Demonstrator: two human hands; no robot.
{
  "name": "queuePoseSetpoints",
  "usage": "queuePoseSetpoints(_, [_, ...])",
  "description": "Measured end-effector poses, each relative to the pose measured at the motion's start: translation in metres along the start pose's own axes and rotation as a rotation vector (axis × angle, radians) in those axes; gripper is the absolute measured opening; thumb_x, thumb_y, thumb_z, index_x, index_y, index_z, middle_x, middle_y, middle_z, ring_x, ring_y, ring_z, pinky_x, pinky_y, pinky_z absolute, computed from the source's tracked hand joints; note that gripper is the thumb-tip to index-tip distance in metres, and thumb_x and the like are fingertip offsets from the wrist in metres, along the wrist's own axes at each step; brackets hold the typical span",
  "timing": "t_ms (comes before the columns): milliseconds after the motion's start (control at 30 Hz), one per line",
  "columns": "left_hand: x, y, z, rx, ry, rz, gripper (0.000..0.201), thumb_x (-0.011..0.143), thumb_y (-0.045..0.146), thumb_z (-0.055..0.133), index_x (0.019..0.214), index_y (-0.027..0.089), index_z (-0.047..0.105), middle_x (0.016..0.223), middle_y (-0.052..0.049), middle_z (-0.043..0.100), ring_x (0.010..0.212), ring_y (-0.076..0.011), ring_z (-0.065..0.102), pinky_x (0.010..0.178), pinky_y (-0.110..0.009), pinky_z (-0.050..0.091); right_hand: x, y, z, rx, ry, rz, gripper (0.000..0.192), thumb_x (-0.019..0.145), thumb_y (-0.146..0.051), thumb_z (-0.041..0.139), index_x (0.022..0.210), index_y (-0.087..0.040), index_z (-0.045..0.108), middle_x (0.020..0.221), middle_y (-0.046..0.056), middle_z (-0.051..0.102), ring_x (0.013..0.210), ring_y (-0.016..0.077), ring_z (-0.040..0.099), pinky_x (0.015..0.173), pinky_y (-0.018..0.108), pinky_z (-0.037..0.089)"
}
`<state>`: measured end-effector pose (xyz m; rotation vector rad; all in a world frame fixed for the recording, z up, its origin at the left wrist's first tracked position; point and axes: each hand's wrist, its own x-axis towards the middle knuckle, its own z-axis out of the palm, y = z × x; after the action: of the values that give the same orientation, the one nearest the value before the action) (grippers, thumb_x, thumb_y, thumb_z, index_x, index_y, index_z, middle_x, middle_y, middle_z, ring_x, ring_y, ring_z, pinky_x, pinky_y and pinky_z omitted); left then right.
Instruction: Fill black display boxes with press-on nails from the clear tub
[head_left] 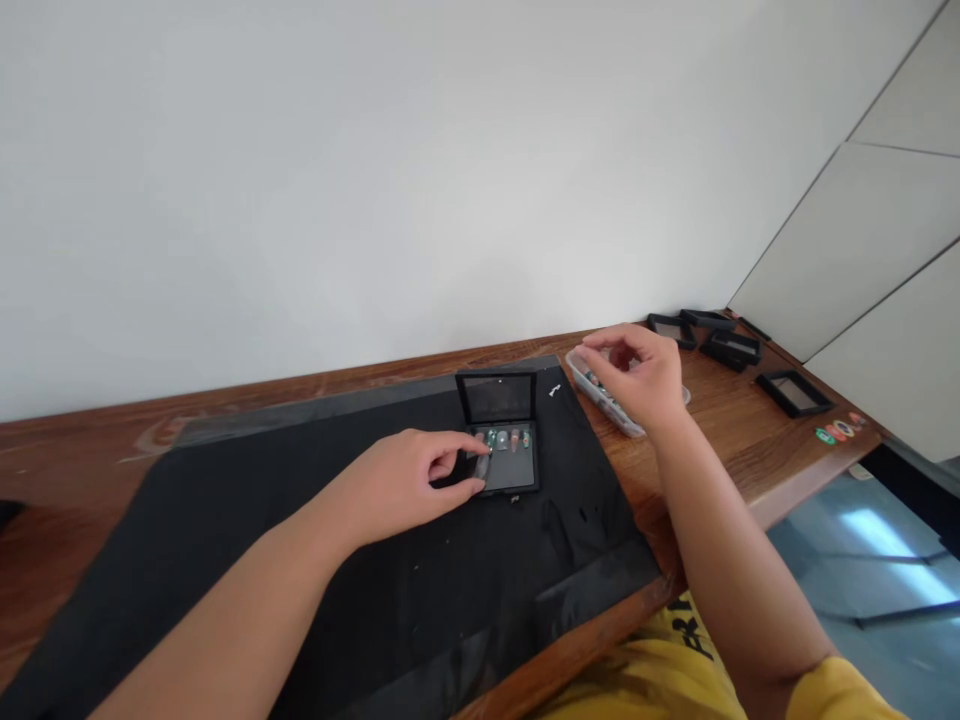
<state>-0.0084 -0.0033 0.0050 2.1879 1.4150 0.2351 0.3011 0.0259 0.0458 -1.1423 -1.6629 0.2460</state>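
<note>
Here, my left hand (394, 485) reaches in at the left side of an open black hinged case (517, 470), its thumb and index finger curved around that edge. A pale, clear-looking piece (482, 467) shows between those two tips; I cannot tell whether this grip is clamped on it. Just beyond my left fingertips, a row of small nail-shaped pieces (503, 440) in green, silver and pinkish tones lines the top of the case's grey base, with the raised lid behind.

My right hand (646, 378) is over a clear plastic container (616, 415) of small pieces, thumb and index tips brought close; I cannot tell whether anything is pinched there. Under my left grip lies a black mat (225, 470) on the wooden worktop (720, 400). Farther right of my right hand rest several black cases (793, 393) and some round coloured pieces (841, 431).
</note>
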Motion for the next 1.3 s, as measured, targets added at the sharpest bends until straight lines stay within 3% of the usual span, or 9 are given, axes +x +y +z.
queuePoseSetpoints(100, [0.0, -0.001, 0.0, -0.016, 0.009, 0.01, 0.053, 0.084, 0.061, 0.069, 0.117, 0.026, 0.09, 0.059, 0.008, 0.044, 0.054, -0.0161, 0.043, 0.059, -0.031, 0.032, -0.008, -0.014, 0.006, 0.086, -0.105, -0.168, 0.013, 0.097, -0.033, 0.081, 0.088, -0.024, 0.087, 0.083, 0.002, 0.084, 0.063, 0.0134, 0.063, 0.062, 0.029, 0.053])
queuePoseSetpoints(233, [-0.001, 0.0, -0.002, -0.012, 0.037, 0.018, 0.048, 0.082, 0.059, 0.07, 0.112, 0.028, 0.09, 0.058, 0.007, 0.044, 0.053, -0.0163, 0.043, 0.057, -0.031, 0.03, -0.019, -0.025, 0.018, 0.182, -0.337, -0.335, 0.016, 0.102, -0.022, 0.075, 0.092, -0.023, 0.087, 0.089, 0.003, 0.088, 0.072, 0.0143, 0.075, 0.07, 0.027, 0.058])
queuePoseSetpoints(367, [-0.002, 0.001, -0.004, -0.011, 0.023, 0.017, 0.047, 0.08, 0.058, 0.071, 0.111, 0.029, 0.091, 0.057, 0.007, 0.045, 0.052, -0.0162, 0.044, 0.057, -0.031, 0.03, -0.029, -0.029, 0.03, 0.095, -0.544, -0.306, 0.015, 0.102, -0.015, 0.077, 0.095, -0.023, 0.088, 0.097, 0.004, 0.09, 0.086, 0.0172, 0.082, 0.08, 0.027, 0.058])
queuePoseSetpoints(467, [-0.002, 0.001, -0.004, -0.013, 0.025, 0.02, 0.045, 0.079, 0.056, 0.071, 0.109, 0.029, 0.09, 0.056, 0.007, 0.045, 0.051, -0.0162, 0.044, 0.056, -0.031, 0.03, -0.033, -0.032, 0.037, -0.069, -0.622, -0.216, 0.013, 0.097, -0.014, 0.081, 0.093, -0.024, 0.087, 0.098, 0.002, 0.09, 0.091, 0.0201, 0.083, 0.08, 0.028, 0.054])
queuePoseSetpoints(667, [-0.002, 0.002, -0.002, -0.03, 0.036, 0.047, 0.036, 0.078, 0.051, 0.072, 0.102, 0.03, 0.089, 0.056, 0.007, 0.048, 0.051, -0.0164, 0.045, 0.056, -0.032, 0.031, -0.036, -0.039, 0.047, -0.085, -0.613, -0.095, 0.012, 0.092, -0.014, 0.084, 0.086, -0.024, 0.083, 0.089, 0.0, 0.087, 0.073, 0.0153, 0.073, 0.072, 0.027, 0.046])
queuePoseSetpoints(867, [-0.004, 0.004, -0.003, 0.044, -0.002, -0.008, 0.045, 0.078, 0.058, 0.069, 0.108, 0.03, 0.089, 0.059, 0.006, 0.051, 0.053, -0.018, 0.049, 0.059, -0.033, 0.033, -0.037, -0.04, 0.047, 0.054, -0.559, -0.029, 0.014, 0.093, -0.015, 0.087, 0.082, -0.021, 0.08, 0.072, -0.004, 0.075, 0.058, 0.0101, 0.056, 0.065, 0.025, 0.04])
queuePoseSetpoints(1067, [-0.004, -0.004, 0.002, 0.055, 0.042, 0.021, 0.042, 0.081, 0.059, 0.068, 0.107, 0.031, 0.087, 0.059, 0.007, 0.051, 0.052, -0.0169, 0.046, 0.058, -0.033, 0.032, -0.037, -0.041, 0.046, 0.076, -0.491, 0.002, 0.024, 0.092, -0.02, 0.091, 0.076, -0.021, 0.072, 0.063, -0.007, 0.065, 0.056, 0.0092, 0.052, 0.063, 0.025, 0.037])
queuePoseSetpoints(1300, [-0.006, -0.005, 0.003, 0.009, 0.139, 0.097, 0.039, 0.084, 0.062, 0.073, 0.103, 0.031, 0.084, 0.063, 0.006, 0.054, 0.054, -0.0162, 0.047, 0.057, -0.031, 0.03, -0.04, -0.042, 0.045, 0.108, -0.485, -0.016, 0.035, 0.096, -0.039, 0.092, 0.075, -0.021, 0.071, 0.067, -0.005, 0.069, 0.059, 0.0099, 0.055, 0.063, 0.025, 0.038])
